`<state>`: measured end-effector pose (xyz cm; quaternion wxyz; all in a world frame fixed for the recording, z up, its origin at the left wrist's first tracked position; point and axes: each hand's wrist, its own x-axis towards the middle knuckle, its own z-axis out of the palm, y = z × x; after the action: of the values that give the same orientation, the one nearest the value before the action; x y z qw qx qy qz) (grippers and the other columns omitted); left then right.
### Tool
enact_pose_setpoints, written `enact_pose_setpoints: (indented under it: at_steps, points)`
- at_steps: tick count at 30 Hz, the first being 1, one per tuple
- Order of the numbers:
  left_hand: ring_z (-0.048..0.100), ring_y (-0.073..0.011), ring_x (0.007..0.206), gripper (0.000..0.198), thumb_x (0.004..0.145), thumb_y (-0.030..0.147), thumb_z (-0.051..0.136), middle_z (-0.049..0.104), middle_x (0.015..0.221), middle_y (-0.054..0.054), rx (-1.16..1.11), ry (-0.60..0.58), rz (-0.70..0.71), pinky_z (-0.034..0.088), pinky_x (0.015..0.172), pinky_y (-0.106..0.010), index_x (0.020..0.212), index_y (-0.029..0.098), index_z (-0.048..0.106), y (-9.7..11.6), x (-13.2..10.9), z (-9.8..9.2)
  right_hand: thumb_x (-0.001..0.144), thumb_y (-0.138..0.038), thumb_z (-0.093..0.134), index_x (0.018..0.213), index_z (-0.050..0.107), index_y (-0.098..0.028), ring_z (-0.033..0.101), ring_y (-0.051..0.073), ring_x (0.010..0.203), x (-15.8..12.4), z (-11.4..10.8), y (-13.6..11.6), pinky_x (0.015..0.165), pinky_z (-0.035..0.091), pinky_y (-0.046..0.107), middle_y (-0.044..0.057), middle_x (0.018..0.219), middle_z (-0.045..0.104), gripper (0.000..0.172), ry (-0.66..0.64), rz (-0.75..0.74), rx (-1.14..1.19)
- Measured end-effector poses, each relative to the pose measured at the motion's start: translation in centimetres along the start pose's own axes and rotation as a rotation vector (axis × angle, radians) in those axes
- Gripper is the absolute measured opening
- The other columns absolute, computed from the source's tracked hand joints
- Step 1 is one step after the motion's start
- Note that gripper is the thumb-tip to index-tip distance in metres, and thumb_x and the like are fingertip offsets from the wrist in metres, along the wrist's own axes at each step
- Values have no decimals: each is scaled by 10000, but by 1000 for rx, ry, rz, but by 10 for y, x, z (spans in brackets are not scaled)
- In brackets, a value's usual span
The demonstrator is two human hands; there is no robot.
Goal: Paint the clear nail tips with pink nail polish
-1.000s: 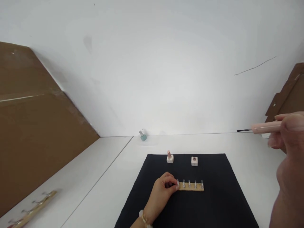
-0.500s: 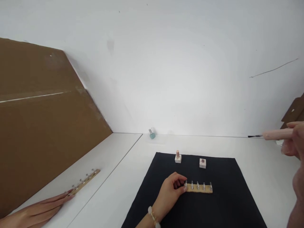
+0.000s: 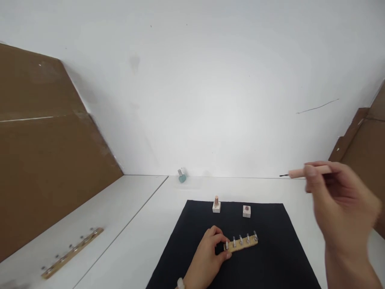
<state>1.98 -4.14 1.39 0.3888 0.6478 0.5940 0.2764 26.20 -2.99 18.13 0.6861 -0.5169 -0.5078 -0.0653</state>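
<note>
Person's left hand [image 3: 208,253] pinching, left wrist [image 3: 195,278] below and left of that grip, right hand [image 3: 341,200] curled closed, well right of it and higher, right wrist [image 3: 347,255] below its grip.

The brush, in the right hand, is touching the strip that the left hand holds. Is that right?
Not touching: the head view shows the brush well clear of the strip. The right hand holds the brush, the left hand the strip.

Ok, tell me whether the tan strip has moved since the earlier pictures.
Yes. Held by the left hand, the tan strip has turned against the black mat: its right end now sits nearer the mat's far edge, its left end farther from it.
</note>
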Motion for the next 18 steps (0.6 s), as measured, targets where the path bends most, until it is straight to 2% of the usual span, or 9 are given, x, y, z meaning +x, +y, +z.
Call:
enact_pose_setpoints:
  at_steps: [1, 3, 4, 6, 11, 18]
  points:
    - [615, -246, 990, 170, 686, 118, 695, 614, 1036, -40, 5, 0, 2, 466, 930, -354, 829, 202, 726, 0, -2, -2, 910, -483, 700, 846, 694, -239, 577, 152, 621, -3, 6, 7, 650, 486, 289, 0, 787, 751, 253, -132, 42, 14]
    - [624, -240, 928, 163, 702, 124, 660, 615, 1007, -39, 15, -2, 5, 481, 872, -348, 832, 202, 719, -2, -6, -8, 962, -506, 602, 934, 684, -246, 568, 146, 598, -15, 21, 27, 645, 495, 287, -1, 849, 778, 275, -501, 153, 31]
    - [626, -242, 912, 154, 707, 129, 649, 617, 995, -40, 19, -5, 6, 484, 857, -350, 824, 201, 717, -5, -9, -11, 961, -505, 589, 945, 691, -238, 582, 150, 593, -23, 28, 37, 630, 505, 291, 7, 861, 784, 286, -628, 172, 27]
    - [632, -254, 916, 140, 716, 140, 639, 627, 988, -45, 26, -15, 7, 483, 854, -356, 813, 203, 718, -13, -16, -18, 948, -497, 587, 941, 697, -228, 593, 158, 564, -40, 42, 57, 593, 508, 299, 13, 832, 787, 291, -750, 193, -1]
    - [655, -249, 932, 181, 750, 155, 630, 659, 1007, -45, 22, -34, 6, 496, 868, -330, 874, 230, 739, -36, -31, -25, 959, -503, 534, 960, 676, -235, 620, 173, 572, -71, 61, 82, 625, 531, 323, 20, 851, 788, 303, -877, 235, -94]
    - [662, -256, 969, 246, 726, 108, 630, 691, 1018, -47, 57, -39, 36, 497, 872, -295, 902, 242, 736, -45, -32, -25, 940, -502, 538, 888, 666, -256, 644, 209, 635, -79, 70, 88, 615, 485, 330, 29, 859, 777, 282, -895, 211, -205]
